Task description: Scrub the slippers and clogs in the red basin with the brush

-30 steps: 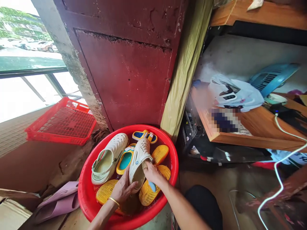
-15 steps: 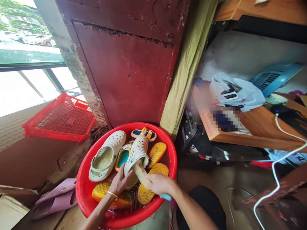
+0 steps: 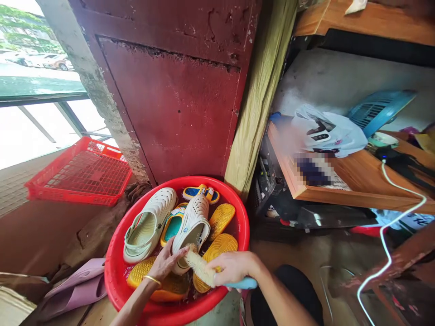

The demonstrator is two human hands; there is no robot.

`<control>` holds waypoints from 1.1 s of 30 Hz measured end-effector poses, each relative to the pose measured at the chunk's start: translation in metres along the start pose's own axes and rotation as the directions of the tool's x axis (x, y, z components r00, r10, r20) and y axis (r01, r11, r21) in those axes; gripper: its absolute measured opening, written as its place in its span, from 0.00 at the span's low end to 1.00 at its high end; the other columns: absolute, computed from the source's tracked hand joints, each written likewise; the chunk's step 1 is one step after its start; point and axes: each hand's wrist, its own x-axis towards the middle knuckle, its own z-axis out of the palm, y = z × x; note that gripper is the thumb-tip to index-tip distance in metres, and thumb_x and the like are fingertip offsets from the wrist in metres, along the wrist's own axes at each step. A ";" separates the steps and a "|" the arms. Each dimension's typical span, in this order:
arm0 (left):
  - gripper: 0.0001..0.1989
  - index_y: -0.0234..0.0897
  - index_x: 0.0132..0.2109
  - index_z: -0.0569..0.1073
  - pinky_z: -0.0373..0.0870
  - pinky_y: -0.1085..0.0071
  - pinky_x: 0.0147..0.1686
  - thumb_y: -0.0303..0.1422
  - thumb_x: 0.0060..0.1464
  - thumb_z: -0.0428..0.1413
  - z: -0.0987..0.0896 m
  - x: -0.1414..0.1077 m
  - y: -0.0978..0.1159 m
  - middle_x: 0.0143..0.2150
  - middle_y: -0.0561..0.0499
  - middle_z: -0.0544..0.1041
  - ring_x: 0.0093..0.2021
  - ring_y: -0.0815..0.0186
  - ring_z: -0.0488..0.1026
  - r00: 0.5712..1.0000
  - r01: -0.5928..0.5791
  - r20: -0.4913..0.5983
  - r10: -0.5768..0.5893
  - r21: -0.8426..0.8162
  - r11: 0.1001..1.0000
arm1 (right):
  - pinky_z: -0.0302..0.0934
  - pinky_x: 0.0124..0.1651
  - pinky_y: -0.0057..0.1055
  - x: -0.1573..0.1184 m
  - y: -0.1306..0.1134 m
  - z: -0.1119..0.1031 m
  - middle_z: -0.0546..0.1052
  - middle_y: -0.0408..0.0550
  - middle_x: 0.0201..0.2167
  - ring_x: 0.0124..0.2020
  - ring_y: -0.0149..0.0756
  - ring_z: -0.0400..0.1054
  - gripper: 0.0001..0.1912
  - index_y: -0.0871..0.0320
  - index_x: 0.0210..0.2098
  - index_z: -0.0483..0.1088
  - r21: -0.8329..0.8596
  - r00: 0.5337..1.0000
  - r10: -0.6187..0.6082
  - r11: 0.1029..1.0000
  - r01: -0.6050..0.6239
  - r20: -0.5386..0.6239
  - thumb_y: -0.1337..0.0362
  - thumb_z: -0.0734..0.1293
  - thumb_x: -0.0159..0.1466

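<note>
A red basin (image 3: 245,226) holds water and several shoes. My left hand (image 3: 167,261) grips the heel end of a white clog (image 3: 196,222), whose opening faces me. My right hand (image 3: 234,268) is closed on a brush with pale bristles (image 3: 200,267) and a blue handle. The bristle tip is at the clog's heel, close to my left fingers. A second white clog (image 3: 149,226) lies at the basin's left. Between the clogs is a yellow and teal shoe (image 3: 173,224). Yellow soles (image 3: 222,221) show at the right, and more lie under my left hand.
Behind the basin stands a dark red door (image 3: 170,104). A red crate (image 3: 81,172) is at the left, above purple slippers (image 3: 76,285). On the right, a wooden shelf (image 3: 340,199) bears a plastic bag and a blue fan; a white cable (image 3: 387,244) hangs down.
The brush has come out of the white clog's opening toward me and right, so more of its bristles and blue handle show. The view has shifted slightly.
</note>
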 end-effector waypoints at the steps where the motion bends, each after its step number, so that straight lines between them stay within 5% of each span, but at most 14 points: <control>1: 0.41 0.33 0.59 0.73 0.75 0.54 0.55 0.56 0.44 0.63 -0.003 0.000 0.004 0.55 0.39 0.82 0.54 0.45 0.79 0.999 -0.028 0.016 0.028 0.011 1.000 | 0.61 0.25 0.23 -0.010 0.004 -0.006 0.74 0.39 0.25 0.22 0.32 0.69 0.17 0.54 0.51 0.76 0.079 0.999 0.001 0.997 -0.005 0.044 0.62 0.67 0.63; 5: 0.36 0.36 0.59 0.74 0.76 0.57 0.52 0.55 0.50 0.59 -0.019 -0.006 0.012 0.49 0.42 0.85 0.49 0.48 0.81 0.983 -0.181 0.016 0.185 0.305 0.935 | 0.62 0.21 0.21 -0.034 0.019 -0.026 0.72 0.35 0.22 0.17 0.28 0.66 0.26 0.52 0.62 0.68 0.353 0.999 0.039 0.935 -0.036 0.000 0.64 0.65 0.64; 9: 0.35 0.36 0.64 0.70 0.74 0.53 0.54 0.53 0.57 0.56 -0.033 -0.014 0.005 0.52 0.38 0.83 0.50 0.48 0.81 0.915 -0.337 0.038 0.401 0.618 0.710 | 0.63 0.22 0.19 -0.038 0.024 -0.029 0.76 0.38 0.25 0.19 0.27 0.69 0.25 0.54 0.61 0.70 0.420 0.998 -0.018 0.907 -0.012 0.068 0.66 0.65 0.64; 12: 0.32 0.35 0.63 0.70 0.75 0.51 0.54 0.51 0.58 0.55 -0.036 -0.012 -0.007 0.54 0.35 0.81 0.51 0.48 0.80 0.873 -0.393 0.068 0.483 0.685 0.613 | 0.63 0.23 0.20 -0.041 0.022 -0.026 0.76 0.38 0.24 0.17 0.27 0.67 0.30 0.55 0.66 0.66 0.421 0.991 -0.040 0.907 -0.017 0.125 0.65 0.67 0.64; 15: 0.30 0.36 0.62 0.69 0.76 0.54 0.54 0.48 0.59 0.55 -0.035 -0.003 -0.020 0.55 0.36 0.81 0.53 0.50 0.80 0.899 -0.368 0.078 0.431 0.665 0.649 | 0.63 0.25 0.22 -0.044 0.021 -0.022 0.77 0.39 0.27 0.20 0.28 0.68 0.36 0.56 0.69 0.63 0.462 0.989 -0.116 0.885 0.063 0.088 0.61 0.71 0.63; 19: 0.32 0.36 0.66 0.65 0.74 0.56 0.59 0.41 0.56 0.57 -0.019 -0.003 -0.038 0.61 0.37 0.78 0.60 0.51 0.77 0.931 -0.324 0.104 0.349 0.674 0.664 | 0.64 0.33 0.25 -0.031 0.024 -0.016 0.80 0.42 0.32 0.29 0.33 0.73 0.33 0.52 0.68 0.65 0.203 0.971 -0.034 0.976 0.084 -0.238 0.61 0.69 0.64; 22: 0.37 0.37 0.70 0.63 0.67 0.49 0.65 0.36 0.54 0.58 0.001 -0.019 -0.048 0.70 0.35 0.69 0.69 0.47 0.67 0.916 -0.344 0.131 0.380 0.745 0.572 | 0.65 0.46 0.32 -0.002 0.029 -0.011 0.82 0.49 0.41 0.43 0.41 0.76 0.28 0.51 0.68 0.66 -0.112 0.837 0.063 0.983 -0.146 -0.544 0.66 0.63 0.68; 26: 0.28 0.46 0.69 0.65 0.65 0.39 0.63 0.40 0.63 0.52 0.018 -0.034 -0.056 0.75 0.38 0.62 0.72 0.44 0.61 0.906 -0.377 0.184 0.382 0.761 0.528 | 0.66 0.50 0.37 0.034 0.031 0.005 0.81 0.60 0.46 0.48 0.48 0.77 0.32 0.54 0.72 0.60 -0.245 0.727 0.169 0.871 -0.426 -0.666 0.73 0.56 0.69; 33: 0.54 0.26 0.75 0.47 0.66 0.43 0.65 0.46 0.51 0.61 0.022 -0.003 -0.086 0.71 0.22 0.62 0.73 0.39 0.59 0.886 -0.336 0.011 0.464 0.703 0.626 | 0.67 0.45 0.35 0.046 0.018 0.056 0.81 0.51 0.43 0.43 0.44 0.76 0.30 0.44 0.66 0.67 -0.469 0.877 -0.076 0.865 -0.178 -0.474 0.72 0.59 0.68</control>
